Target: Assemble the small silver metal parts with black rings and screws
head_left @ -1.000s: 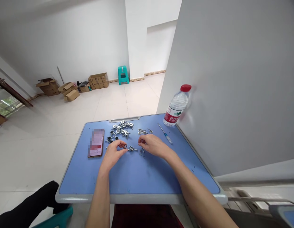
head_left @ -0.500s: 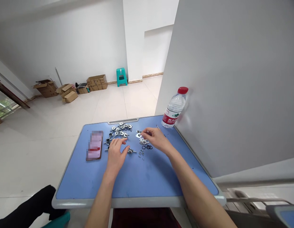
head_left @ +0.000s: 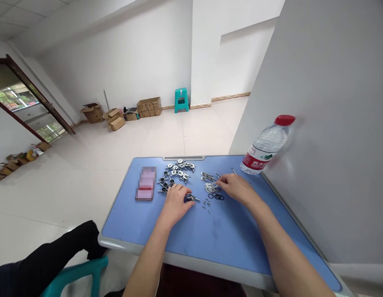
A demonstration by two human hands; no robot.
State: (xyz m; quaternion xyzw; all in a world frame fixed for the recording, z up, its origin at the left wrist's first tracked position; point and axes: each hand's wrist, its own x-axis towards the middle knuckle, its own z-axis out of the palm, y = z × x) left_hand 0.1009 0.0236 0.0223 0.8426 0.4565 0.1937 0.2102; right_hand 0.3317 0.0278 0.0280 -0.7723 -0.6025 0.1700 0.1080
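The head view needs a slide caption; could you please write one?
Left hand at a small metal fitting, right hand by flat pale pieces near black rings, on a blue tabletop.

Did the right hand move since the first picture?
Yes: the right hand has moved to the right, judged against the little metal bits lying on the blue table.

On the label [head_left: 257, 159] of the red-capped plastic water bottle [head_left: 273, 138], we saw white Chinese characters across the red band; we made out 农夫 at its start, while the characters after it were too small for us to read surely. Above them we saw a green emblem. We could not decipher the dark print on the large cardboard box [head_left: 149, 107] or the small pale sticker on the teal plastic stool [head_left: 182, 103].
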